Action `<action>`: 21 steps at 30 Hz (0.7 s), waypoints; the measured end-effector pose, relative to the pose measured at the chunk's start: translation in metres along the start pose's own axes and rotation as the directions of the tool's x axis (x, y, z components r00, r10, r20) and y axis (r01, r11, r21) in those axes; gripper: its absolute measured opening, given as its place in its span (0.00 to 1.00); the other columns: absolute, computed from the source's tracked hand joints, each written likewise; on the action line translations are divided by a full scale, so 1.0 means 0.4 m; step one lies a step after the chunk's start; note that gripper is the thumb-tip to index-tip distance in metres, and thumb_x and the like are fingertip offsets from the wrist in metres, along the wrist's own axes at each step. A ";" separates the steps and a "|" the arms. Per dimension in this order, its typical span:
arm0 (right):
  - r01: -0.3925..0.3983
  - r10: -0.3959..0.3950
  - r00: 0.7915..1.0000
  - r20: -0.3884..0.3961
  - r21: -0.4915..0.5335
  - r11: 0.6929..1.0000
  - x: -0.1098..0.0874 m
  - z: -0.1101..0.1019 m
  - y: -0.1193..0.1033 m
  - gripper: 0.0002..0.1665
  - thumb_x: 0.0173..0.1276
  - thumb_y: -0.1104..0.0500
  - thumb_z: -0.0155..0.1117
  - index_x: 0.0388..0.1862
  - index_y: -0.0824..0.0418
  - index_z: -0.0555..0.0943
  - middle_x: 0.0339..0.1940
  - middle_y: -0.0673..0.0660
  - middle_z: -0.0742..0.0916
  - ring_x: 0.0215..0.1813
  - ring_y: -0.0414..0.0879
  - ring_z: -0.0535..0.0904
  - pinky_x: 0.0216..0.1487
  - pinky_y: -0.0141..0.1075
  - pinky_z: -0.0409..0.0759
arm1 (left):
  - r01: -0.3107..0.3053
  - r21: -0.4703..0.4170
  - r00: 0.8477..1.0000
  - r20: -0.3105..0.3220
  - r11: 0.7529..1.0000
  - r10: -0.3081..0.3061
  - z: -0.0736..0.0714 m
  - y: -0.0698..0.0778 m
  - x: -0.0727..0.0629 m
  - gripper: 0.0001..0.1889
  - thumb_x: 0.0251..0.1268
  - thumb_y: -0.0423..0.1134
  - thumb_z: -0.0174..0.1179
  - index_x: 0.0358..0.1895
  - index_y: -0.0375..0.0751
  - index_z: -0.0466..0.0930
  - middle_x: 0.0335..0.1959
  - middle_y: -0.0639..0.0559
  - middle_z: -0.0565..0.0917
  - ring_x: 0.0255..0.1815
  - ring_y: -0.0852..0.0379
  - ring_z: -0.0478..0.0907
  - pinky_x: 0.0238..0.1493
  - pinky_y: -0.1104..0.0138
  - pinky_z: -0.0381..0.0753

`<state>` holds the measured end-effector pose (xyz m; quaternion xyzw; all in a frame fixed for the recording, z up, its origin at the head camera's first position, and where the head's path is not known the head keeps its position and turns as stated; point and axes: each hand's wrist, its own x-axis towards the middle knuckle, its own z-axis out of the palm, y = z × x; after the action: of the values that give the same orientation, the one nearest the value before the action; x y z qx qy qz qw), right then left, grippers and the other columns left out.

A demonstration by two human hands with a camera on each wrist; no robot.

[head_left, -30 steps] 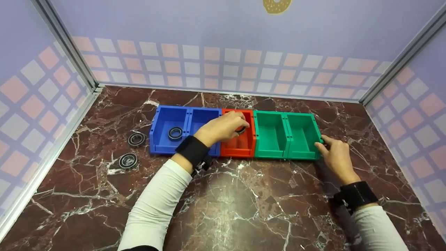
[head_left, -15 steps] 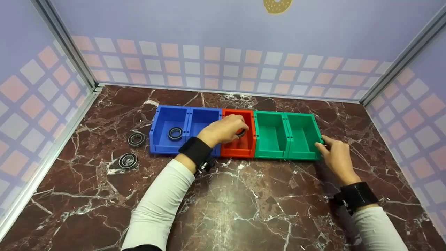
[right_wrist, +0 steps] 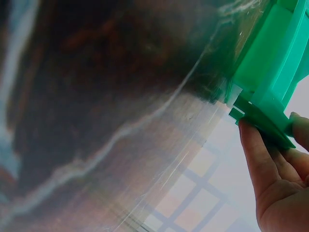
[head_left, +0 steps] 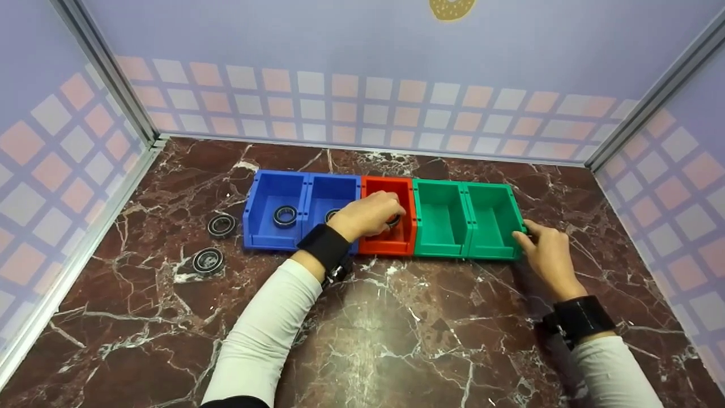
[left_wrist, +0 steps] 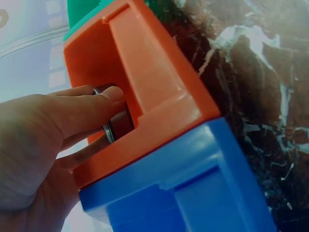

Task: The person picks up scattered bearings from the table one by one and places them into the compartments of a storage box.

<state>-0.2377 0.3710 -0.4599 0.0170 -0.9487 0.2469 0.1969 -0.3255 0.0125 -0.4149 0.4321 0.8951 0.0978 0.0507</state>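
My left hand [head_left: 368,216] reaches into the red bin [head_left: 387,248] and pinches a ball bearing [left_wrist: 121,122] between thumb and fingers. The bearing is tilted on edge, low inside the bin, and the fingers cover part of it. At the right end of the row, my right hand [head_left: 548,255] grips the outer side wall of the end green bin [head_left: 490,251], thumb and fingers on either side of it in the right wrist view. One bearing [head_left: 276,217] lies in the left blue bin [head_left: 266,242]. Another bearing [head_left: 330,214] shows partly behind my left wrist in the second blue bin [head_left: 331,184].
Two more bearings lie on the marbled tabletop [head_left: 362,340] left of the bins: one bearing [head_left: 212,226] near the blue bin, another bearing [head_left: 208,260] closer to me. A second green bin [head_left: 437,249] stands beside the red one. Patterned walls [head_left: 374,102] enclose the back and sides.
My left hand has moved slightly toward me within the red bin, taking its bearing along. A bearing in the second blue bin has come into view. The right hand stays put.
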 end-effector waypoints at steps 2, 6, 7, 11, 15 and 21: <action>-0.001 0.002 1.000 -0.001 0.002 1.000 0.000 -0.001 0.000 0.20 0.69 0.62 0.65 0.57 0.71 0.81 0.44 0.74 0.87 0.41 0.67 0.86 0.40 0.60 0.84 | -0.004 -0.001 1.000 -0.002 1.000 0.004 0.005 0.001 0.003 0.14 0.58 0.24 0.63 0.46 0.41 0.86 0.44 0.43 0.82 0.52 0.47 0.78 0.57 0.60 0.79; -0.010 0.010 1.000 0.000 -0.003 1.000 0.001 -0.002 0.000 0.20 0.69 0.62 0.65 0.56 0.70 0.81 0.44 0.73 0.87 0.41 0.67 0.86 0.41 0.60 0.83 | -0.009 0.001 1.000 -0.002 1.000 0.009 0.014 0.003 0.009 0.14 0.56 0.23 0.62 0.44 0.39 0.86 0.43 0.42 0.82 0.50 0.46 0.79 0.55 0.59 0.80; -0.011 0.011 1.000 0.001 -0.005 1.000 0.001 -0.002 0.000 0.20 0.69 0.61 0.65 0.56 0.70 0.82 0.44 0.73 0.87 0.41 0.67 0.86 0.41 0.60 0.83 | -0.008 0.007 1.000 0.000 1.000 0.008 0.016 0.003 0.009 0.14 0.56 0.23 0.62 0.44 0.39 0.86 0.43 0.42 0.82 0.50 0.46 0.79 0.56 0.59 0.80; -0.009 0.009 1.000 -0.003 -0.009 1.000 0.002 -0.002 -0.001 0.20 0.68 0.61 0.66 0.56 0.70 0.82 0.44 0.73 0.87 0.41 0.67 0.86 0.42 0.60 0.83 | 0.003 0.035 1.000 -0.003 0.999 -0.003 0.020 0.005 0.012 0.13 0.56 0.23 0.62 0.43 0.40 0.86 0.43 0.42 0.83 0.49 0.46 0.79 0.56 0.59 0.81; -0.013 0.013 1.000 0.000 -0.006 1.000 0.000 -0.003 -0.002 0.21 0.69 0.61 0.65 0.57 0.71 0.81 0.44 0.74 0.87 0.41 0.67 0.86 0.41 0.60 0.83 | 0.010 0.060 1.000 -0.002 0.998 -0.009 0.023 0.010 0.015 0.11 0.58 0.24 0.61 0.41 0.39 0.86 0.43 0.42 0.83 0.49 0.45 0.80 0.56 0.59 0.81; -0.022 0.022 1.000 0.003 -0.007 1.000 0.000 -0.004 -0.003 0.22 0.69 0.61 0.65 0.58 0.72 0.80 0.45 0.74 0.87 0.43 0.68 0.86 0.43 0.60 0.83 | 0.027 0.094 0.999 0.016 0.995 -0.029 0.029 0.017 0.019 0.09 0.59 0.25 0.62 0.41 0.39 0.86 0.44 0.42 0.84 0.50 0.45 0.81 0.57 0.58 0.82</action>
<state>-0.2370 0.3709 -0.4581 0.0065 -0.9500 0.2457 0.1927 -0.3228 0.0242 -0.4248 0.4222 0.9042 0.0511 0.0396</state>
